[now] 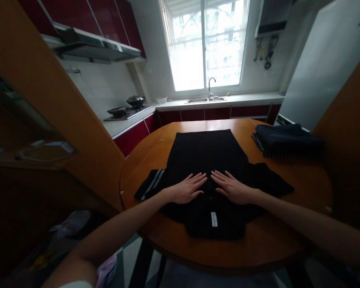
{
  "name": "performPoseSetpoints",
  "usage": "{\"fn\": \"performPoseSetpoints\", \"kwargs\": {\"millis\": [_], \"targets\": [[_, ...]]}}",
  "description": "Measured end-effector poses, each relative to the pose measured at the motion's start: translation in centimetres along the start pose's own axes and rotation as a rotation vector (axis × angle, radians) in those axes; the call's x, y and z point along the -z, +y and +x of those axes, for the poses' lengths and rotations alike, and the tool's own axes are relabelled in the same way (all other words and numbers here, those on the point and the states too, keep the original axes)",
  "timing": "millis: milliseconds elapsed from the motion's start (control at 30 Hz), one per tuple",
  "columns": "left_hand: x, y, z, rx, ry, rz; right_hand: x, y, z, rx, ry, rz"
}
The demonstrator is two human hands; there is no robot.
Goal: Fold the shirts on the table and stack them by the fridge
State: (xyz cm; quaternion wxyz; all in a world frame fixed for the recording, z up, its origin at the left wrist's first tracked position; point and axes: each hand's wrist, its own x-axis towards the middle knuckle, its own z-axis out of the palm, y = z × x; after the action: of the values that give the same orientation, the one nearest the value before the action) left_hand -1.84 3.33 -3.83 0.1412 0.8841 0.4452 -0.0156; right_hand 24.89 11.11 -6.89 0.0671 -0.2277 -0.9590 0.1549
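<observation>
A black short-sleeved shirt lies spread flat on the round wooden table, its collar end toward me and its hem toward the window. Two pale stripes cross the left sleeve, and a white label shows inside the neck. My left hand rests flat on the upper part of the shirt, fingers stretched out. Opposite it, my right hand also lies flat on the cloth, fingers extended and pointing inward. Only a small gap separates the fingertips of both hands. Neither hand grips any fabric.
A stack of folded dark clothes sits at the right of the wooden table. Beyond are a counter with a sink, a stove with pans and a window. Wooden panels flank both sides; a white refrigerator stands at right.
</observation>
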Motion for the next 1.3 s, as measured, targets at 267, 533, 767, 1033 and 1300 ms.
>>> {"fn": "performPoseSetpoints", "kwargs": {"millis": [267, 533, 767, 1033, 1300], "targets": [[-0.7, 0.4, -0.2, 0.014, 0.137, -0.044, 0.7, 0.2, -0.3, 0.015, 0.01, 0.005], [-1.2, 0.1, -0.2, 0.032, 0.182, -0.016, -0.4, 0.6, -0.1, -0.02, 0.141, 0.011], [-1.5, 0.1, -0.5, -0.009, 0.176, -0.028, -0.9, 0.6, 0.1, -0.047, 0.103, -0.059], [-0.8, 4.1, -5.1, 0.16, 0.279, -0.27, 0.9, -1.8, -3.3, -0.011, 0.242, 0.083], [-1.9, 6.2, -9.2, -0.062, 0.145, -0.102, 2.2, -4.2, -10.7, 0.29, 0.009, 0.04]]}}
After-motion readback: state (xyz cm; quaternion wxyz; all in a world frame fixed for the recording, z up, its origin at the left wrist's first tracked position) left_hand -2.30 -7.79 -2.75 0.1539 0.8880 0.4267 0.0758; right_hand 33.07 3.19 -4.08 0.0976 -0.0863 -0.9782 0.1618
